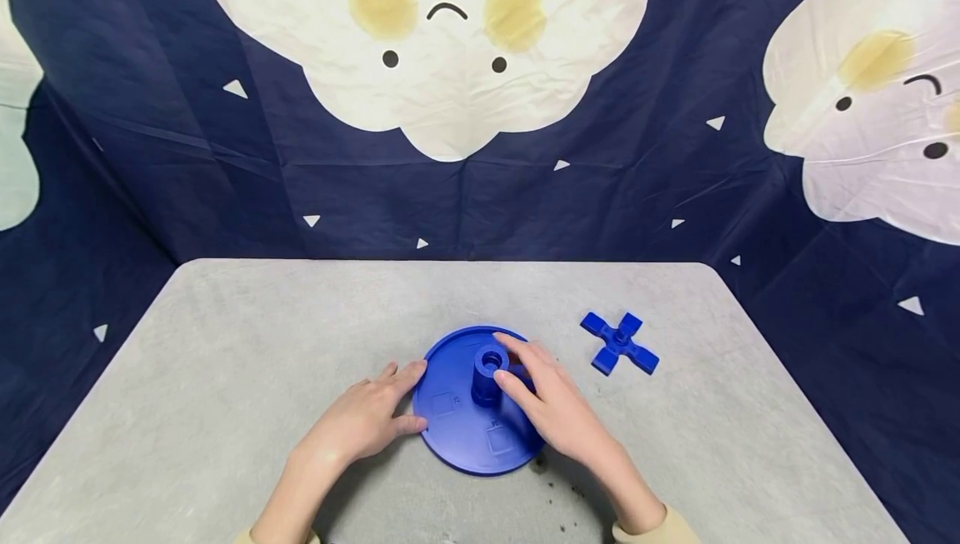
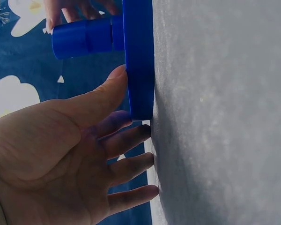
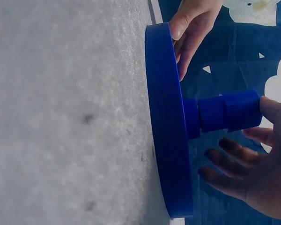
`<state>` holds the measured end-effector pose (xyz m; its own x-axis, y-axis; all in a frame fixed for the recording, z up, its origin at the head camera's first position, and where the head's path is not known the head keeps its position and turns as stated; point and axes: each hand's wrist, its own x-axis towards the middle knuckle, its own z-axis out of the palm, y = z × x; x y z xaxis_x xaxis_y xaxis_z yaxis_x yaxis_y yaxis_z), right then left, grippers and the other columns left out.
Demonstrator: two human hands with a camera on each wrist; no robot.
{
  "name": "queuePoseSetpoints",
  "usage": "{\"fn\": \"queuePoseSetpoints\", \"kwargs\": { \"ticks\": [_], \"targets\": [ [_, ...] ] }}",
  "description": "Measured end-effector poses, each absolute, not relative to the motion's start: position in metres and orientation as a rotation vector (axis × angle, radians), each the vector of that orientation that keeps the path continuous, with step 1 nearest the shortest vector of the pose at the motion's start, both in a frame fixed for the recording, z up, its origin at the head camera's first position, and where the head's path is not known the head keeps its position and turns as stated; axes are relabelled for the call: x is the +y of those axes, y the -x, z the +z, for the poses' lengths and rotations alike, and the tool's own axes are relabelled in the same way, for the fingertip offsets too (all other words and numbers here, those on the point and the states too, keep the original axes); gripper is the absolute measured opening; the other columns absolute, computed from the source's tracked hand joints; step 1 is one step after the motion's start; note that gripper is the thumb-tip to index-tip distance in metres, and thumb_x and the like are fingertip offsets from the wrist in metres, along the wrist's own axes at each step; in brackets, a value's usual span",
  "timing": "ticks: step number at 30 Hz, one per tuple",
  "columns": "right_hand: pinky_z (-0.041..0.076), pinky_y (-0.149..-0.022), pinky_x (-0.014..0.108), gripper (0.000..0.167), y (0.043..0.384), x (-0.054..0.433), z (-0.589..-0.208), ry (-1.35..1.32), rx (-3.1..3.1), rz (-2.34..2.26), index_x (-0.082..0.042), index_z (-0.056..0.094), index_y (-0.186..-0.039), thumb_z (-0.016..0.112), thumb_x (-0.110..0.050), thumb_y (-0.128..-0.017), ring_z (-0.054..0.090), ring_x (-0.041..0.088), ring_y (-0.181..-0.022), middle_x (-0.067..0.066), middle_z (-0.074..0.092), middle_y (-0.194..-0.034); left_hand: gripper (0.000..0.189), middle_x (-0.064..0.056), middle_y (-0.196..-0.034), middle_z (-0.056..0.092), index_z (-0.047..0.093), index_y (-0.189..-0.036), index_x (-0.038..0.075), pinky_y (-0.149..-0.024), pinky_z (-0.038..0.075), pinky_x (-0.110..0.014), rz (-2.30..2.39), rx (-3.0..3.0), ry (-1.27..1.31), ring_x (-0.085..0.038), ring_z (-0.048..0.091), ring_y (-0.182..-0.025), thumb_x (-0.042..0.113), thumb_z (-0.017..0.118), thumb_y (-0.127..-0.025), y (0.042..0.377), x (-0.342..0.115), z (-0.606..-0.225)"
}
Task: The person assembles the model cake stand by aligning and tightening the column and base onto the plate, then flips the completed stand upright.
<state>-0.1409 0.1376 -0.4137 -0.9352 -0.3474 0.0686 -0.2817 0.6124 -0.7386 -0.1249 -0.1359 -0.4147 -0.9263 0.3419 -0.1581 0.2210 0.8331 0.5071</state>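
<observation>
A round blue tray-like disc (image 1: 457,444) with a low rim lies flat on the table, and a hollow blue cylinder (image 1: 485,386) stands upright near its middle. A narrow groove divides the cylinder from a short blue collar (image 3: 192,118) at the disc. With thumb and index finger, my right hand (image 1: 558,411) holds the cylinder's top end; its other fingers are spread beside it. My left hand (image 1: 360,419) touches the disc's left rim with thumb and fingertips, the fingers mostly straight. In the left wrist view, several of its fingertips rest on the table.
A blue cross-shaped piece (image 1: 619,342) with a small central peg lies on the grey table (image 1: 300,311), right of and beyond the disc. Dark blue cloth (image 1: 360,202) printed with clouds hangs behind the table and at both sides.
</observation>
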Motion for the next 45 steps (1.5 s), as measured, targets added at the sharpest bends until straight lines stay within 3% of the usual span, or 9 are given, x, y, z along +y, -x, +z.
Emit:
{"fn": "queuePoseSetpoints", "kwargs": {
  "ticks": [4,9,18,22,25,34,37,42,45],
  "targets": [
    [0.039,-0.124,0.051,0.049,0.1404,0.1364,-0.4142,0.566,2.632,-1.269,-0.054,0.031,-0.154,0.046,-0.054,-0.107,0.04,0.014,-0.151,-0.015,0.041,-0.162,0.078,-0.013,-0.161,0.047,0.045,-0.156,0.008,-0.119,0.034,-0.07,0.72,2.771,-0.431,-0.046,0.038,-0.151,0.038,0.076,-0.091,0.1252,-0.1359,-0.4152],
    [0.039,-0.122,0.054,0.049,0.1412,0.136,-0.4156,0.578,2.57,-1.326,-0.049,0.033,-0.154,0.046,-0.051,-0.107,0.041,0.018,-0.152,-0.01,0.04,-0.163,0.077,-0.013,-0.16,0.048,0.045,-0.155,0.008,-0.118,0.034,-0.07,0.725,2.772,-0.428,-0.046,0.038,-0.151,0.038,0.076,-0.091,0.1253,-0.1355,-0.4156],
    [0.052,-0.108,0.046,0.045,0.1426,0.1369,-0.4155,0.478,2.737,-1.286,-0.044,0.047,-0.149,0.055,-0.048,-0.105,0.06,0.011,-0.123,-0.009,0.063,-0.133,0.078,-0.012,-0.161,0.047,0.045,-0.156,0.009,-0.119,0.033,-0.07,0.734,2.765,-0.424,-0.045,0.038,-0.151,0.038,0.076,-0.091,0.1253,-0.1357,-0.4155],
    [0.046,-0.117,0.049,0.05,0.1415,0.137,-0.414,0.514,2.73,-1.274,-0.049,0.039,-0.152,0.054,-0.05,-0.105,0.055,0.015,-0.138,-0.004,0.058,-0.149,0.078,-0.013,-0.161,0.047,0.044,-0.156,0.009,-0.119,0.033,-0.07,0.73,2.763,-0.426,-0.045,0.037,-0.151,0.038,0.076,-0.091,0.1258,-0.1357,-0.4156],
    [0.039,-0.124,0.051,0.051,0.1412,0.136,-0.4141,0.54,2.67,-1.269,-0.055,0.03,-0.154,0.048,-0.052,-0.106,0.043,0.015,-0.15,-0.008,0.045,-0.162,0.078,-0.013,-0.161,0.046,0.044,-0.156,0.009,-0.119,0.034,-0.07,0.726,2.762,-0.428,-0.045,0.037,-0.151,0.038,0.075,-0.091,0.1263,-0.1357,-0.416],
    [0.035,-0.127,0.051,0.049,0.1424,0.1365,-0.4181,0.552,2.623,-1.318,-0.049,0.033,-0.155,0.047,-0.05,-0.108,0.035,0.014,-0.155,-0.014,0.039,-0.164,0.078,-0.013,-0.161,0.046,0.044,-0.156,0.009,-0.119,0.033,-0.07,0.721,2.761,-0.429,-0.045,0.037,-0.151,0.038,0.075,-0.092,0.1265,-0.1354,-0.4156],
    [0.04,-0.123,0.05,0.049,0.1425,0.1361,-0.4179,0.542,2.667,-1.283,-0.049,0.037,-0.153,0.048,-0.055,-0.106,0.043,0.014,-0.15,-0.013,0.045,-0.159,0.077,-0.013,-0.161,0.047,0.044,-0.156,0.008,-0.119,0.034,-0.07,0.725,2.764,-0.433,-0.046,0.038,-0.151,0.038,0.075,-0.092,0.1264,-0.1356,-0.4155],
    [0.052,-0.098,0.042,0.05,0.1425,0.137,-0.4165,0.53,2.759,-1.198,-0.043,0.045,-0.152,0.05,-0.057,-0.104,0.059,0.01,-0.115,-0.012,0.063,-0.127,0.077,-0.014,-0.16,0.048,0.045,-0.156,0.007,-0.118,0.035,-0.07,0.719,2.773,-0.442,-0.046,0.039,-0.15,0.038,0.075,-0.092,0.1266,-0.1357,-0.4154],
    [0.053,-0.1,0.043,0.052,0.142,0.1377,-0.416,0.524,2.779,-1.168,-0.045,0.041,-0.153,0.05,-0.059,-0.103,0.06,0.011,-0.12,-0.012,0.062,-0.131,0.076,-0.014,-0.16,0.048,0.045,-0.155,0.007,-0.117,0.035,-0.07,0.711,2.782,-0.449,-0.046,0.04,-0.15,0.038,0.075,-0.092,0.1265,-0.1357,-0.4155]
  ]
}}
